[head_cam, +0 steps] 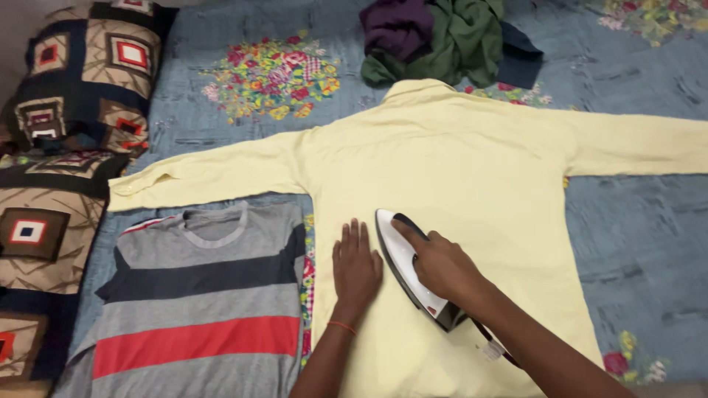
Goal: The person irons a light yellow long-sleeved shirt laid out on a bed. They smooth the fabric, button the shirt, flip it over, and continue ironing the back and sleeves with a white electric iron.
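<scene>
A pale yellow long-sleeved shirt (457,162) lies spread back-up on a blue bedspread, sleeves stretched out to both sides. My right hand (436,264) grips the handle of a white and black clothes iron (402,262) that rests flat on the shirt's lower left part, its tip pointing away from me. My left hand (355,269) lies flat with fingers together on the shirt just left of the iron, pressing the cloth down. An orange thread circles my left wrist.
A grey T-shirt (199,302) with dark and red stripes lies flat at the left. Patterned pillows (59,140) line the left edge. A heap of purple, green and dark clothes (442,37) sits beyond the collar. The blue floral bedspread (641,243) shows at right.
</scene>
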